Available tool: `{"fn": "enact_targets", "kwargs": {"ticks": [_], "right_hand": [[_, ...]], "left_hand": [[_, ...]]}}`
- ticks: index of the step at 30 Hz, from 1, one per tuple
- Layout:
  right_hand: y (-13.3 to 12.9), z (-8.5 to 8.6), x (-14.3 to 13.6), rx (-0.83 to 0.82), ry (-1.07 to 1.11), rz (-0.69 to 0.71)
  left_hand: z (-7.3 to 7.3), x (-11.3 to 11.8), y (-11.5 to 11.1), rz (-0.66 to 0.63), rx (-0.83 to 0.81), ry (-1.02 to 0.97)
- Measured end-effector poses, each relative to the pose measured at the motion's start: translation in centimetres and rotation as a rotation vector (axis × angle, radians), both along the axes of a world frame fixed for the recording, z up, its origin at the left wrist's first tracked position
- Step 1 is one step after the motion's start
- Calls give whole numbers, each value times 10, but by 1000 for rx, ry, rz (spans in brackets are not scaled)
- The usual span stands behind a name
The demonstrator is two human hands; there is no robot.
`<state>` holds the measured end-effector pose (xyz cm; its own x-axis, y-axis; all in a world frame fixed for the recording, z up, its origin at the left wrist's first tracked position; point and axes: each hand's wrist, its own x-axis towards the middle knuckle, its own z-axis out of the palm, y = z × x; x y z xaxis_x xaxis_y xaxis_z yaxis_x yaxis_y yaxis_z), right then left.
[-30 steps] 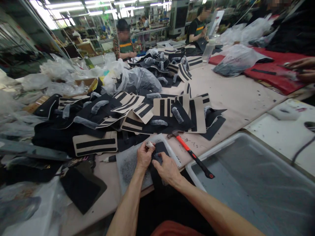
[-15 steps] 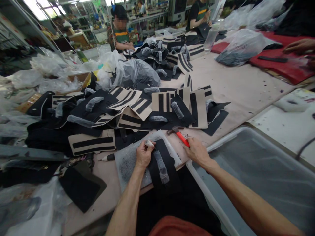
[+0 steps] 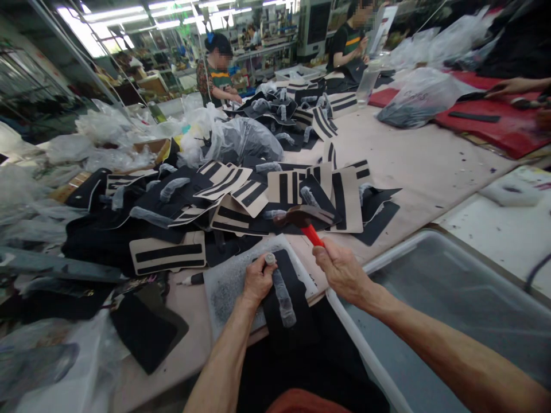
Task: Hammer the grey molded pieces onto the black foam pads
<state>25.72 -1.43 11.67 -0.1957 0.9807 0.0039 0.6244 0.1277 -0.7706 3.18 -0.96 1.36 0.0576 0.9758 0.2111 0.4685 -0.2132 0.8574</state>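
My left hand (image 3: 258, 280) is closed on a short metal punch (image 3: 270, 258), its pale round top facing up. The punch stands at the upper end of a black panel (image 3: 298, 289), by a plastic-wrapped handle (image 3: 284, 298) fixed along that panel. Under them lies a worn white board (image 3: 226, 295); the punch's lower tip is hidden by my fingers. In my right hand (image 3: 342, 269) is a hammer (image 3: 313, 234) with a red grip, its dark head raised above the board, apart from the punch.
Black and beige striped panels (image 3: 167, 253) pile up beyond the board. A marker-like tool (image 3: 196, 280) lies to its left. At right stands a grey plastic bin (image 3: 430, 310). Clear bags (image 3: 241, 137) lie further back. Co-workers (image 3: 217, 74) sit across the table; another person's hands touch red material (image 3: 473, 123).
My right hand has lifted the hammer from near the table, its head now higher and closer to the camera. The punch has tipped more upright in my left hand. The view has tilted slightly upward.
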Motion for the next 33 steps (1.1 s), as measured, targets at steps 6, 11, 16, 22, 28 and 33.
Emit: {"fn": "enact_targets", "kwargs": {"ticks": [6,11,16,22,28,33], "right_hand": [[0,49,-8,156,-408,296],[-3,76,-16,436,18,-114],[-9,27,-7,70,-440,236],[13,-21,27,8,-496,144],[32,-78,40,-45,-533,-5],[8,-63,-14,268,-402,26]], "left_hand": [[-4,0,0,23,-6,68],[-4,-1,-1,3,18,10],[-2,-2,-2,-2,-20,32],[-2,-1,-2,18,-28,-13],[3,-1,-2,48,-5,-39],[-2,3,1,125,1,-79]]}}
